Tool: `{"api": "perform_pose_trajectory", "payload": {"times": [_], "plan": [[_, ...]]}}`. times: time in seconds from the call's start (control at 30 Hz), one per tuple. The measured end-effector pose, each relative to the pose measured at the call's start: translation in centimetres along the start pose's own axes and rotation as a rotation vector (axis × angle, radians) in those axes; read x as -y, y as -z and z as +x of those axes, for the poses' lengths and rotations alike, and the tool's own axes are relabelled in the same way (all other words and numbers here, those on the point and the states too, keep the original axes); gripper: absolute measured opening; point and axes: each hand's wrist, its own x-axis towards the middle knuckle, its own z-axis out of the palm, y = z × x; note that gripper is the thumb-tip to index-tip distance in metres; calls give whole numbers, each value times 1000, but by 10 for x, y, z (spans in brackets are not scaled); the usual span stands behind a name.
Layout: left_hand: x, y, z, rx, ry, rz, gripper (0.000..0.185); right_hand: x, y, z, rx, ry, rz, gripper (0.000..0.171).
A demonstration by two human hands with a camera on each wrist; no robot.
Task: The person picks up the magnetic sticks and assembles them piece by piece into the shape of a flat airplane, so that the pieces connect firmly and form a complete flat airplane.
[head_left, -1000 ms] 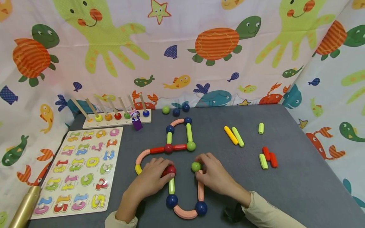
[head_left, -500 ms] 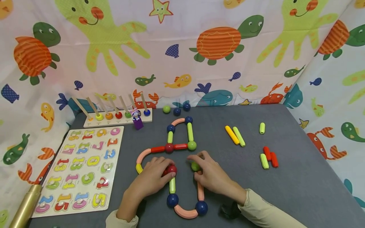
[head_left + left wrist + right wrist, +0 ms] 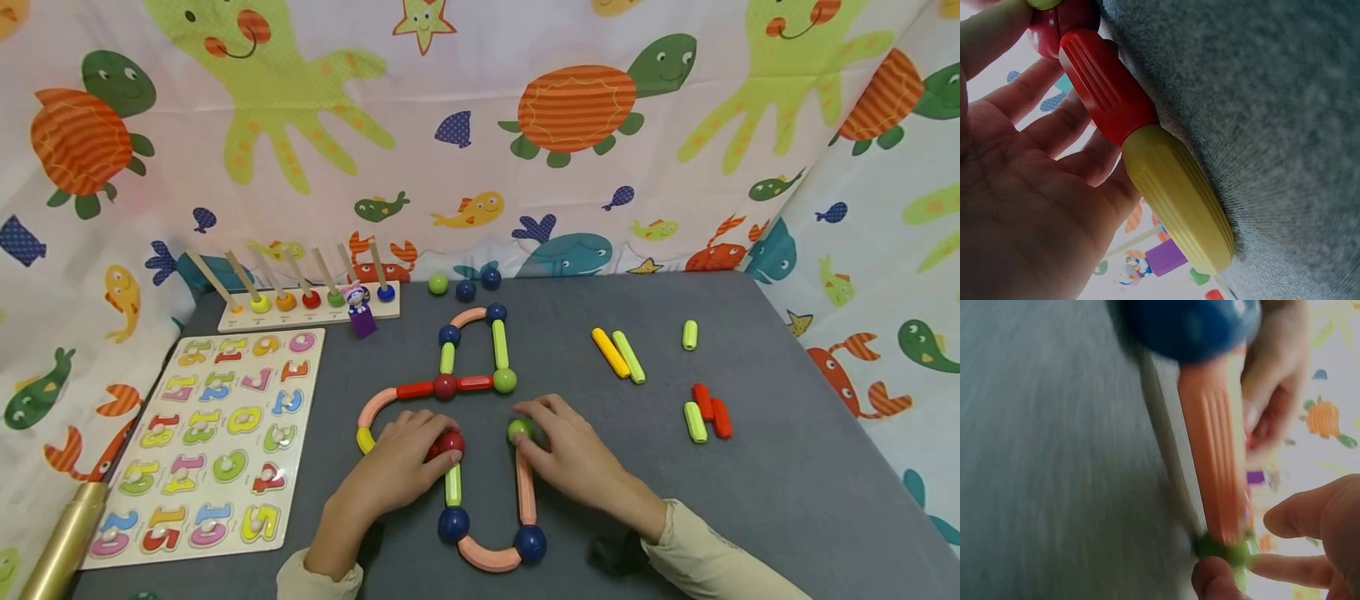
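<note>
My left hand point(image 3: 397, 457) pinches a red ball point(image 3: 452, 442) between thumb and fingers. In the left wrist view a short red rod point(image 3: 1107, 87) joins that ball to a curved yellow piece point(image 3: 1179, 200). My right hand point(image 3: 577, 460) holds a green ball point(image 3: 517, 430) with thumb and fingertips, at the top of a straight salmon rod point(image 3: 527, 492). Below, that rod meets a blue ball point(image 3: 531, 543). A curved salmon piece point(image 3: 489, 556) links it to another blue ball point(image 3: 453, 525), from which a light green rod point(image 3: 453, 485) runs up to the red ball.
Further up, the joined figure continues through another red ball point(image 3: 445, 387). Loose yellow point(image 3: 611, 352), green and red rods lie right. Several loose balls point(image 3: 466, 290) sit at the back. A number puzzle board point(image 3: 202, 442) and a peg stacker point(image 3: 311, 308) stand left, with a small purple-based figurine point(image 3: 362, 322).
My right hand shifts slightly left, then back right, its fingers regrasping the green ball, which now sits slightly further up. My left hand stays at the red ball.
</note>
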Motion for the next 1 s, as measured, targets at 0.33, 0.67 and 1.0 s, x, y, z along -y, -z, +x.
{"api": "perform_pose_trajectory", "payload": {"times": [0.33,0.67,1.0], "plan": [[-1,-1,1,12,13,-20,32,-74,77,-43,-322,-199,-576,29],[3,-1,0,9,14,-26,32,-95,87,-50,-220,-139,-542,29],[6,2,-1,12,-49,-20,33,-23,39,1,-148,378,-257,29]]}}
